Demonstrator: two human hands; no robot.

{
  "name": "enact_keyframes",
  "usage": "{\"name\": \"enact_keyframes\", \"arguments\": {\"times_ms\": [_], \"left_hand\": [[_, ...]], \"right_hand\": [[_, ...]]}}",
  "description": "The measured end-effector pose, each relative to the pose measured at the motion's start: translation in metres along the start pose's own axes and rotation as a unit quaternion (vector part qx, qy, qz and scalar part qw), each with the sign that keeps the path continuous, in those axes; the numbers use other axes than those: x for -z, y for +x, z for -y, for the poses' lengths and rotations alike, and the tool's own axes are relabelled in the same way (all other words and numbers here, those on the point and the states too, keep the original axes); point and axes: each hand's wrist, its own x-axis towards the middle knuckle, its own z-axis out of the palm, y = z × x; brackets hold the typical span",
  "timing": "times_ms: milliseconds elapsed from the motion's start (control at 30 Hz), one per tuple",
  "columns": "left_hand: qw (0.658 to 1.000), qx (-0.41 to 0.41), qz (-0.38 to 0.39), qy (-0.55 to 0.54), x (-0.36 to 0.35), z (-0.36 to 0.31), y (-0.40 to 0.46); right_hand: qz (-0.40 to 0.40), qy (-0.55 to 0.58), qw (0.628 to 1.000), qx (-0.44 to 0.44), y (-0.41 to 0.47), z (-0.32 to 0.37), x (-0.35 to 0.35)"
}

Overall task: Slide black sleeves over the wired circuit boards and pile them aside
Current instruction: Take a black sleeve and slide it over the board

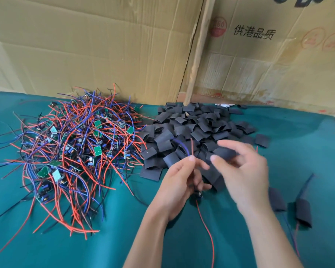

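left hand (179, 182) pinches blue and red wires (188, 149) of circuit board, board hidden under palm. right hand (240, 171) blurred, fingers curled round black sleeve (225, 151) above sleeve pile (191, 130). two sleeved boards (290, 206) lie right on green desk (46, 248).

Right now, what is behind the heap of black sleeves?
Behind the heap of black sleeves stand flattened cardboard sheets, propped upright, with a wooden strip between them. The sleeves hide where the cardboard meets the green cloth.
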Motion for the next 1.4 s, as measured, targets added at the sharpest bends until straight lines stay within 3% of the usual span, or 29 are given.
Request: {"name": "enact_keyframes", "arguments": {"times_ms": [233, 367, 500, 600, 700, 833, 933, 1100, 1233, 1400], "left_hand": [[0.998, -0.002, -0.005, 0.068, -0.002, 0.002, -0.002], [0.995, 0.004, 0.012, 0.096, -0.002, 0.002, -0.003], [0.998, -0.002, 0.002, 0.063, -0.01, -0.001, -0.003], [0.999, -0.003, -0.013, 0.039, -0.012, -0.003, -0.003], [0.999, -0.003, -0.01, 0.042, -0.011, -0.004, -0.002], [0.999, -0.006, -0.015, 0.049, -0.012, -0.006, -0.003], [0.998, -0.008, -0.022, 0.054, -0.013, -0.006, -0.003], [0.995, -0.004, -0.035, 0.097, -0.015, -0.004, -0.003], [0.991, -0.01, -0.048, 0.124, -0.016, -0.001, -0.002], [0.973, -0.031, -0.082, 0.213, -0.018, 0.006, -0.001]], "right_hand": [[0.041, 0.137, 0.989, -0.028, -0.014, -0.013, 0.0], [0.027, 0.075, 0.997, -0.017, -0.016, -0.013, 0.002], [0.033, 0.022, 0.997, 0.059, -0.026, -0.006, -0.005], [0.03, 0.044, 0.995, 0.081, -0.029, -0.005, -0.011], [0.04, 0.126, 0.991, 0.015, -0.026, -0.006, -0.01], [0.119, 0.247, 0.958, -0.088, -0.025, -0.006, -0.008], [0.136, 0.258, 0.952, -0.094, -0.024, -0.004, -0.006], [0.103, 0.196, 0.973, -0.058, -0.019, -0.008, -0.001], [0.084, 0.208, 0.974, -0.045, -0.017, -0.009, 0.0], [-0.076, 0.24, 0.968, 0.015, -0.009, -0.011, 0.01]]}}
